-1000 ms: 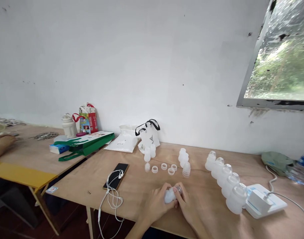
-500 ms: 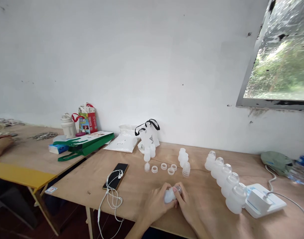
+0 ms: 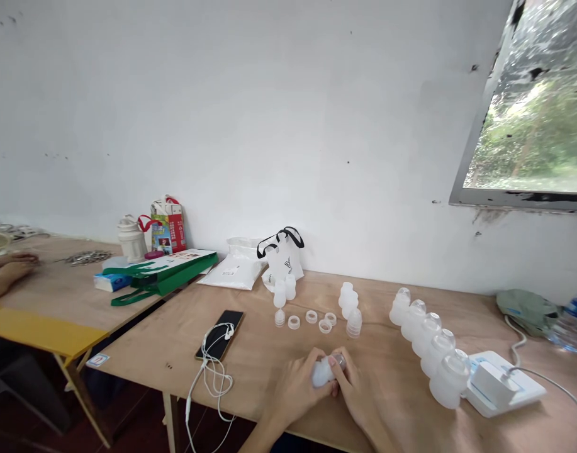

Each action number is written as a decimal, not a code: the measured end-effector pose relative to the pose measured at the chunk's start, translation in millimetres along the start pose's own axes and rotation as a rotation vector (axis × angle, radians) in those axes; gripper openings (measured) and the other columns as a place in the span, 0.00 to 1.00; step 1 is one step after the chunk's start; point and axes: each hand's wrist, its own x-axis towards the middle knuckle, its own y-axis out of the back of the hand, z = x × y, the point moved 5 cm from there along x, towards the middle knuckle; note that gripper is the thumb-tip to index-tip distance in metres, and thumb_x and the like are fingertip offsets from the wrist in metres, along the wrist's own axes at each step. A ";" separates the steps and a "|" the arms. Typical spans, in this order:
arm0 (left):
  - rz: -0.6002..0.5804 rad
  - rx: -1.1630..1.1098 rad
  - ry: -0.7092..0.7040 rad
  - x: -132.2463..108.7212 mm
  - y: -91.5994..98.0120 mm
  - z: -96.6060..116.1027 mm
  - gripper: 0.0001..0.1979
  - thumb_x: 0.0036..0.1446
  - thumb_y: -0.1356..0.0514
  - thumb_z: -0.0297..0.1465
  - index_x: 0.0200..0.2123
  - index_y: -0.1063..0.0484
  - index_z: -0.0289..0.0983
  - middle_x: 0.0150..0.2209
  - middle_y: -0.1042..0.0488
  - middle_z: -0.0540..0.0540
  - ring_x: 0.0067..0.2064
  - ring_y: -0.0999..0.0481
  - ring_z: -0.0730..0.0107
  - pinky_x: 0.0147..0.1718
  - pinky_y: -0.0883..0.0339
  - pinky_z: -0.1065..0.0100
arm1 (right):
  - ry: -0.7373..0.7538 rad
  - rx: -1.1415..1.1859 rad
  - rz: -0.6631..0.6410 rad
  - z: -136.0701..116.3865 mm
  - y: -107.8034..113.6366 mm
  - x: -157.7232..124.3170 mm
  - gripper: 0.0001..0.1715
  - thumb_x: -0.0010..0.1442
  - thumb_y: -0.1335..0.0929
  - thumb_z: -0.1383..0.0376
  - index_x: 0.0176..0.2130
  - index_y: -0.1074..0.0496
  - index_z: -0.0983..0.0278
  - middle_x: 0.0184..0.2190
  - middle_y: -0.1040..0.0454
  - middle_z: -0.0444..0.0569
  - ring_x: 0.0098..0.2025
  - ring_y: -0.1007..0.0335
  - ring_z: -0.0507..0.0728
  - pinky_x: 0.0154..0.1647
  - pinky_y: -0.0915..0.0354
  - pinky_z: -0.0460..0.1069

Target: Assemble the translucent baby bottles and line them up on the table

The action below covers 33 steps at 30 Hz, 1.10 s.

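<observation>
Two forearms [image 3: 267, 428] angle inward over the near edge of a wooden table [image 3: 264, 352], meeting at a small white bottle [image 3: 322, 374] tipped on its side, cap end to the right; whether it touches the tabletop cannot be told. The left hand [image 3: 295, 385], at the bottle's left, is back upward, fingers curled round the body and thumb along the near side. The right hand [image 3: 357, 385], at its right, turns inward, thumb and forefinger pinching the clear cap [image 3: 339, 360]; its other fingers are tucked under, their contact hidden.

Well beyond the bottle on its left lies a green-sided bag [image 3: 175, 277], then a white parcel [image 3: 234, 272]; straight beyond, against the wall, leans a white pouch [image 3: 284, 259] with black handles. Right of the bottle, a slanting row of five capped bottles [image 3: 426, 338] walls off that side, with a white power strip [image 3: 526, 392] past its near end. Left of the bottle lies a phone [image 3: 222, 340], crossed by an earphone cord [image 3: 229, 329]. Nearer, just beyond the bottle, are four white rings [image 3: 294, 326].
</observation>
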 end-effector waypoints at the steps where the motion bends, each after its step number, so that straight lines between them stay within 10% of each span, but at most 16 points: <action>1: 0.000 0.005 0.001 -0.2 0.1 0.2 0.18 0.62 0.36 0.40 0.54 0.30 0.47 0.53 0.20 0.49 0.54 0.21 0.50 0.47 0.34 0.65 | 0.001 0.002 0.003 0.5 0.1 0.2 0.31 0.65 0.39 0.35 0.34 0.32 0.58 0.20 0.30 0.42 0.28 0.28 0.59 0.33 0.34 0.50; 33: 0.013 -0.002 -0.026 0.3 1.2 1.3 0.17 0.63 0.37 0.42 0.53 0.30 0.46 0.51 0.19 0.49 0.52 0.20 0.52 0.46 0.34 0.67 | 0.016 -0.025 0.010 -5.8 0.4 -2.5 0.33 0.64 0.41 0.34 0.32 0.32 0.57 0.20 0.30 0.43 0.27 0.29 0.59 0.34 0.33 0.51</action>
